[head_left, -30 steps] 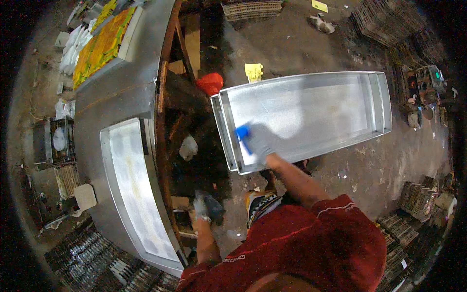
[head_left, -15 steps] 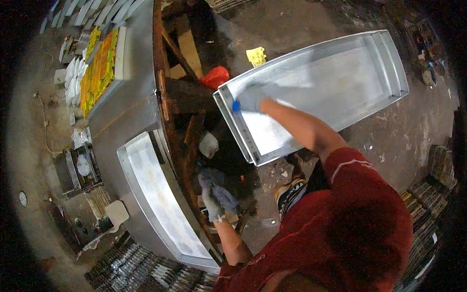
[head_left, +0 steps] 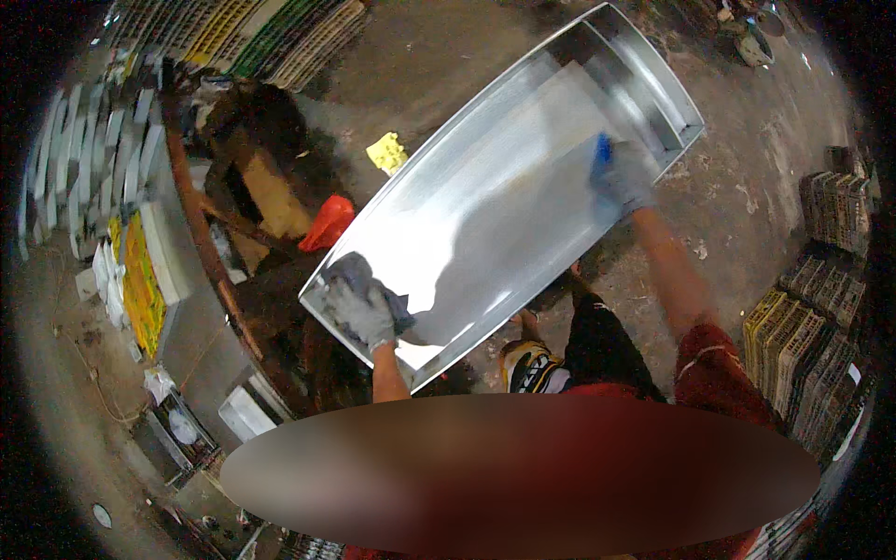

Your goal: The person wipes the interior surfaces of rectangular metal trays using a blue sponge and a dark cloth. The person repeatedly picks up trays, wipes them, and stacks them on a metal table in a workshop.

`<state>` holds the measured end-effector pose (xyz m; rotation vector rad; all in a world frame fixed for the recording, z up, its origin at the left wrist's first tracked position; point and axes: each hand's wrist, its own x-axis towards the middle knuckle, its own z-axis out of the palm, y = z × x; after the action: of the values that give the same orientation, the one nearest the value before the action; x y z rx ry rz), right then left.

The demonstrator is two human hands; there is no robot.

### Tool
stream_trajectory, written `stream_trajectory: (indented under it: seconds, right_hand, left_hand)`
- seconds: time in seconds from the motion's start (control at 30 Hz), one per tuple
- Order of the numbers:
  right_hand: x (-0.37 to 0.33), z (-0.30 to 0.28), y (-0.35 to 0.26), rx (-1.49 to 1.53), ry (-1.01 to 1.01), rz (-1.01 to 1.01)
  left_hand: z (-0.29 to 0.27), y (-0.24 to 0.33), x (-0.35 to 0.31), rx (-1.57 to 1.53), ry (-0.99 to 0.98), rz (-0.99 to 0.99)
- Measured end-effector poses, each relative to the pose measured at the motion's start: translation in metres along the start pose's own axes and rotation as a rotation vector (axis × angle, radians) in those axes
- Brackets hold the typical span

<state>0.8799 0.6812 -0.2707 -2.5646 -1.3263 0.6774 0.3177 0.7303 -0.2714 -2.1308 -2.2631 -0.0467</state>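
Note:
A long shallow metal tray (head_left: pixel 509 159) with raised walls lies slantwise in front of me. My left hand (head_left: pixel 367 319), in a pale grey work glove, presses a dark grey cloth (head_left: pixel 353 269) onto the tray's near left end. The cloth sticks out on both sides of its fingers. Toward the far right end, my right hand (head_left: pixel 631 183), also gloved, is over the tray floor. Its fingers are closed round a blue object (head_left: pixel 604 151); motion blur hides the object's kind. A crossbar spans the tray near the far right end.
Beside the tray lie a red plastic bag (head_left: pixel 329 224) and a crumpled yellow piece (head_left: pixel 386 152). On the left, a metal-topped table (head_left: pixel 191 322) bears yellow-orange packs (head_left: pixel 142 271). Stacked crates (head_left: pixel 793 341) stand at the right, and more crates (head_left: pixel 252 42) at the far left.
My left hand has come up from beside the table into the tray with the dark cloth. My right hand has moved from the tray's left end to its right with the blue object. The view has turned.

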Motion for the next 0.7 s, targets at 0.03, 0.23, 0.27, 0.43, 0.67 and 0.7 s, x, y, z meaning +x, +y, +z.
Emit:
stream_trajectory:
  seconds: [0.03,0.23,0.27,0.43,0.67,0.7]
  right_hand:
    - [0.029,-0.019,0.043,0.163,0.062,-0.054]
    - [0.065,-0.009,0.150,0.228,0.557,-0.117]
    - [0.064,-0.001,0.151,0.301,0.525,-0.043]
    - [0.065,0.009,0.154,0.472,0.637,-0.027]
    - [0.062,0.004,0.154,0.917,0.739,0.146]
    - [0.063,0.003,0.156,1.102,0.846,0.221]
  left_hand:
    - [0.010,0.009,0.004,-0.025,0.108,-0.055]
    - [0.033,0.205,0.049,0.058,0.120,-0.235]
    - [0.035,0.248,0.055,0.077,0.240,-0.105]
    - [0.033,0.432,0.079,-0.266,0.153,0.340]
    - [0.038,0.627,0.085,-0.515,-0.038,0.695]
    - [0.032,0.635,0.070,-0.522,-0.093,0.671]
